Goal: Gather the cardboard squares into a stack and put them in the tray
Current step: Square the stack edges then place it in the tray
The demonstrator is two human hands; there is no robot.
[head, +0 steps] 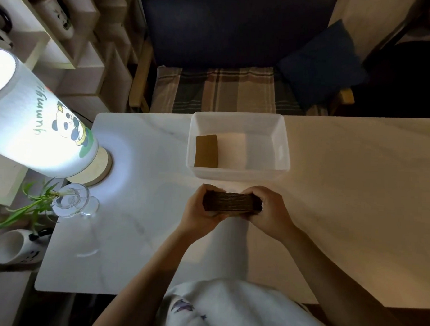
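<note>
A thick stack of brown cardboard squares (232, 202) is held edge-on just above the white table (343, 193), a little in front of the tray. My left hand (202, 209) grips its left end and my right hand (263, 210) grips its right end. The white plastic tray (282, 131) stands beyond the stack at the table's far edge. Inside it lies a brown cardboard piece (206, 150) on the left, beside a paler square patch (231, 150) that I cannot identify.
A lit lamp (38, 128) with a panda print stands at the table's left corner. Near it are a glass vase (72, 201) with a green plant and a white mug (13, 249). A dark sofa (229, 40) with a plaid blanket sits behind the table.
</note>
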